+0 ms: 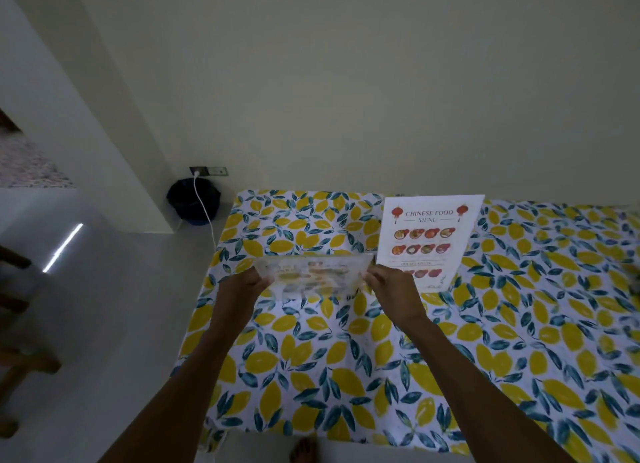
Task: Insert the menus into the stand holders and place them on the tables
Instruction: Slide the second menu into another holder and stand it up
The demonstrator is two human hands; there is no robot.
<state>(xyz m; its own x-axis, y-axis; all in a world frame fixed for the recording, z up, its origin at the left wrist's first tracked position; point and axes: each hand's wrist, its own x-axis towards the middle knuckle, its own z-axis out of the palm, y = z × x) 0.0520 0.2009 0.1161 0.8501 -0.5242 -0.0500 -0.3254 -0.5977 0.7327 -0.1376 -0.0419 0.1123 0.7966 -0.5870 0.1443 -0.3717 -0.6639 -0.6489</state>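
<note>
Lemon-print tablecloth spread over the surface, reaching to a plain wall. Off the left edge — a black bin on the floor under a wall socket, with a white cable trailing down across it. Dark wooden furniture at far left, blurred. Bare foot at the bottom edge. Chinese food menu lying flat on the cloth just right of the hands, its lower corner hidden behind the right hand. Clear acrylic stand holder with a printed menu visible through it, held above the cloth between both hands. Left hand with fingers closed on the left edge; right-hand fingers pinching the right edge.
</note>
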